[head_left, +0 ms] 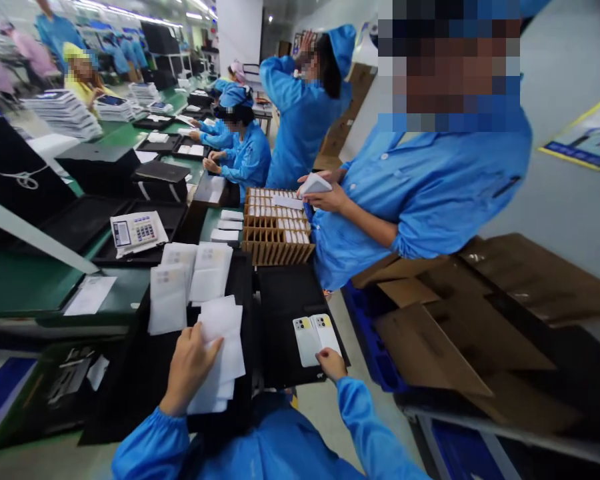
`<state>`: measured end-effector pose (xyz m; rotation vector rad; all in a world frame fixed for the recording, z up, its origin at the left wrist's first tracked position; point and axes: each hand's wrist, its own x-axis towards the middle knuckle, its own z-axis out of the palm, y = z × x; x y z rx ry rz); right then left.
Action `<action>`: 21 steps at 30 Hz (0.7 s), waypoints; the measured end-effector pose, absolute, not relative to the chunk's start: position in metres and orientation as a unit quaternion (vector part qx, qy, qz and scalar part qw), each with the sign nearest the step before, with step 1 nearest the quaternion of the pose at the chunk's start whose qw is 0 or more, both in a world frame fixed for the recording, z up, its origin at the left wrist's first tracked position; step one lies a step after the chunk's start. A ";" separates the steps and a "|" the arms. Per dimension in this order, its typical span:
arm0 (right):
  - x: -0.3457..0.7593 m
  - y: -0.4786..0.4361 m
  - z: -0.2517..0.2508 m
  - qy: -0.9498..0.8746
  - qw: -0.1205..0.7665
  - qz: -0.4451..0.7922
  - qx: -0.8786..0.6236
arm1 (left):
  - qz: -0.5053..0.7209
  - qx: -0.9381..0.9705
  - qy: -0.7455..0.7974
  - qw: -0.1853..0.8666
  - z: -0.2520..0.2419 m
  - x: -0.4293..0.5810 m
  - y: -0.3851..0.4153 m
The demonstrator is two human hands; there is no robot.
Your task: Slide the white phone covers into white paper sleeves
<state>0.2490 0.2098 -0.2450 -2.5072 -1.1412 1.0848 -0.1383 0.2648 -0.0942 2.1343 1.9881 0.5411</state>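
My left hand [190,367] lies over a stack of white sleeves [225,347], its thumb and fingers closed on the upper ones. Behind it, more white sleeves [167,300] rest in piles on a black mat, with faint camera marks showing through some. To the right, two pale phone back panels [306,343] with yellow patches and camera cutouts lie side by side on a black tray [287,287]. My right hand [331,363] pinches the lower edge of the right-hand phone back panel [329,333]; its fingertips are partly hidden.
A divided cardboard box [279,250] of white pieces stands beyond the tray. Beside it, a co-worker in blue [395,180] holds a white item. A white calculator-like device [139,233] sits at left. Cardboard pieces [430,347] fill a blue crate [367,340] at right.
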 end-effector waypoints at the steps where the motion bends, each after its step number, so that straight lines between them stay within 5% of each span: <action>1: 0.252 0.208 -0.251 -0.392 0.079 0.351 -0.847 | 0.183 0.710 0.672 0.100 -0.095 -0.139 0.267; 13: 0.228 0.266 -0.290 -0.442 0.016 0.278 -0.853 | 0.156 0.627 0.750 0.142 -0.079 -0.131 0.270; 21: 0.225 0.272 -0.289 -0.389 0.044 0.286 -0.874 | 0.274 0.640 0.714 0.077 -0.067 -0.118 0.259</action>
